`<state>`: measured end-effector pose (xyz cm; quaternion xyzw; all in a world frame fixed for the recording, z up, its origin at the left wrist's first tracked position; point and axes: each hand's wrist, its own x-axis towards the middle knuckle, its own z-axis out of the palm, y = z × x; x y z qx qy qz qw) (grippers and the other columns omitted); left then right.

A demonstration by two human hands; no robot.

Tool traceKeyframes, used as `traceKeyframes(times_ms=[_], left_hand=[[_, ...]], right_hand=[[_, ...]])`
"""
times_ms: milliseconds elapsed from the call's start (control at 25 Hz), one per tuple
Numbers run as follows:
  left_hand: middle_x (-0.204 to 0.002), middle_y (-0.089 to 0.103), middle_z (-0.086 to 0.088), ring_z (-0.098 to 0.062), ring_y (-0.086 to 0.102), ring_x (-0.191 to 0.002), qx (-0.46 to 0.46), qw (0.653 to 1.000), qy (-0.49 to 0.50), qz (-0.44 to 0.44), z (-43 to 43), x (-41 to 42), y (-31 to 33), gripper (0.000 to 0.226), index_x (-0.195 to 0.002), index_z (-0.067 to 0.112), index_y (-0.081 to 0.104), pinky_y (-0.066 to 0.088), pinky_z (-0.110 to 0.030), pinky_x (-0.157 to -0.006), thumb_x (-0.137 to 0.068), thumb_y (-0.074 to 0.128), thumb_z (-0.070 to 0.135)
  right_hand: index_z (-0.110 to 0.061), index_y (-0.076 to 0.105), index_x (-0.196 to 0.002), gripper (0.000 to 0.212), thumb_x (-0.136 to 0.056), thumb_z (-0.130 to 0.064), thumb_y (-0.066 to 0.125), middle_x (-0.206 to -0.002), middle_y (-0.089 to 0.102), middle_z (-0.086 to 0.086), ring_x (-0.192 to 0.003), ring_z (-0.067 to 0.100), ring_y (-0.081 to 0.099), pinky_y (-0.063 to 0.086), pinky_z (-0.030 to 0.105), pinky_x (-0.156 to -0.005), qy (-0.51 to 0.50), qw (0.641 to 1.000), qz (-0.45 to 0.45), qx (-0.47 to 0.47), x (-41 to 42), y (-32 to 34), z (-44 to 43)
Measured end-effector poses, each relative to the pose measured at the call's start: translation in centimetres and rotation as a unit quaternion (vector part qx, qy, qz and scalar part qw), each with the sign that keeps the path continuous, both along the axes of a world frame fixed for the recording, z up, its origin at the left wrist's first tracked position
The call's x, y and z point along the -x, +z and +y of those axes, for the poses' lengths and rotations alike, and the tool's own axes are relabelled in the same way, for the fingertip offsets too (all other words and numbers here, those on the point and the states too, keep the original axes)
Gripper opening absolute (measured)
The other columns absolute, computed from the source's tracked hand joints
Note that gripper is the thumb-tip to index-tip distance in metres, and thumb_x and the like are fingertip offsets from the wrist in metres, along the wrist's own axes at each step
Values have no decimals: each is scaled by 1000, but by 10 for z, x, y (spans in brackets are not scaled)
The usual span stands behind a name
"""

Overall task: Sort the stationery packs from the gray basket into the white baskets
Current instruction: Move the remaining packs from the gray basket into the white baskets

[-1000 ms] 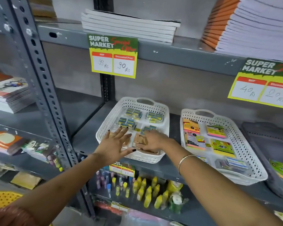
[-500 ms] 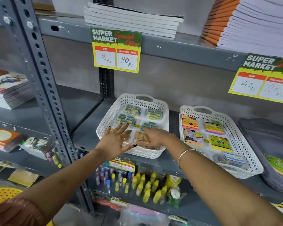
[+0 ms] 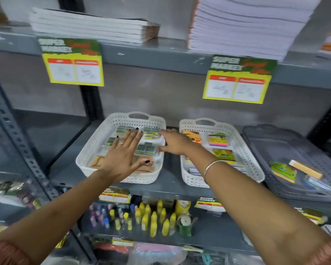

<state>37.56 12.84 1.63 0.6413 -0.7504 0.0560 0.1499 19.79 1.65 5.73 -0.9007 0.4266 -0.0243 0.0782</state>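
Two white baskets stand side by side on the middle shelf. The left white basket (image 3: 96, 148) holds small blue-green packs (image 3: 151, 133) and tan packs (image 3: 97, 161) near its front. My left hand (image 3: 122, 155) hovers flat over it, fingers spread, holding nothing. My right hand (image 3: 175, 141) rests at that basket's right rim, fingers apart and empty. The right white basket (image 3: 250, 150) holds sticky-note packs (image 3: 217, 139). The gray basket (image 3: 271, 150) sits at the far right with a few packs (image 3: 284, 170) in it.
Stacks of notebooks (image 3: 88, 25) lie on the shelf above, with two price signs (image 3: 73, 62) hanging from its edge. Yellow glue bottles (image 3: 153, 217) fill the shelf below. A perforated metal upright (image 3: 13, 131) stands at the left.
The view has shifted right and blurred. My left hand slid further back over the left basket. My right hand left the tan packs and moved to the basket's right rim.
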Motion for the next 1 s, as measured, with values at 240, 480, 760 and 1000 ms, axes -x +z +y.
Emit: traceKeyframes(times_ms=[240,480,760,1000], left_hand=[[-154,5,-7,-25,4,-141,15,994,-102,-22,-37,145,4,89,-145,19,2,12,-50,-112,-78,2,78],[-151,23,-13,-33,20,-138,-26,986,-146,-73,-71,284,-12,95,-143,12,22,31,-60,-104,-78,-3,76],[-156,1,-8,-22,-4,-142,-70,963,-239,-100,-98,362,-20,97,-146,21,5,7,-47,-113,-67,-2,78],[-156,4,-9,-22,-4,-142,-79,950,-274,-128,-114,372,-33,83,-145,24,9,2,-43,-113,-79,23,72]], right_hand=[[-6,48,-134,53,-88,-31,61,-139,52,16,-126,30,50,42,33,-99,-134,991,-21,-4,170,20,-41],[-5,44,-138,60,-87,-32,63,-144,47,16,-132,31,46,39,35,-108,-236,971,22,-38,340,-15,-61],[-8,51,-128,65,-74,-36,74,-130,58,16,-119,32,55,45,35,-97,-255,957,90,-101,407,-63,-73],[-10,45,-134,80,-69,-46,76,-134,55,15,-120,33,54,47,39,-100,-269,951,98,-118,407,-76,-88]])
